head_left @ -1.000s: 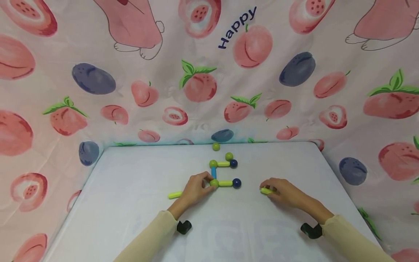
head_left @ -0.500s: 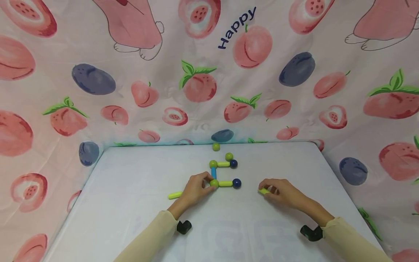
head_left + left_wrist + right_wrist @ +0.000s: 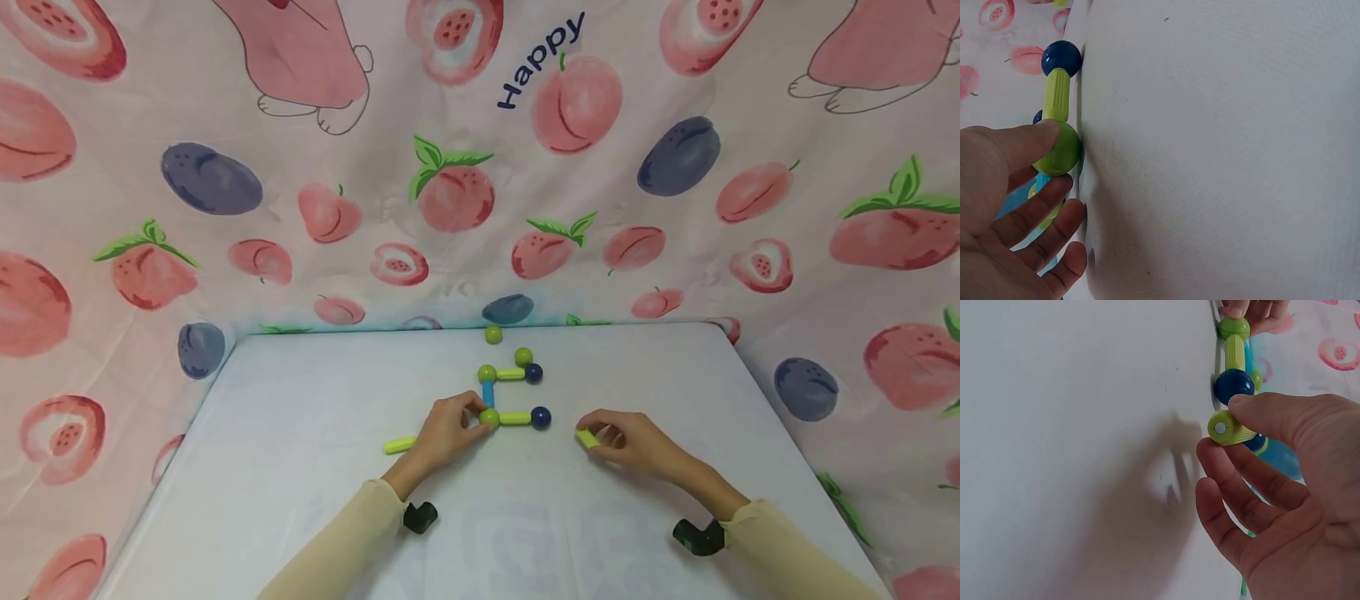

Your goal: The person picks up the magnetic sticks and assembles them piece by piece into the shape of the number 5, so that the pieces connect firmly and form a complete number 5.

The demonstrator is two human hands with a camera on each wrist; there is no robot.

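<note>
Now right hand (image 3: 633,440) pinches yellow-green rod (image 3: 587,438) in fingers, just right of dark blue ball (image 3: 541,417) mid-desk. Left hand (image 3: 444,433) pinches green corner ball (image 3: 490,417). Best: keep frame pinned (magnets likely tug), bring rod end squarely onto blue ball.

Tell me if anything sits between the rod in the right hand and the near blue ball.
Nothing visible does. The right hand pinches the rod, and only bare table lies between it and the blue ball.
</note>
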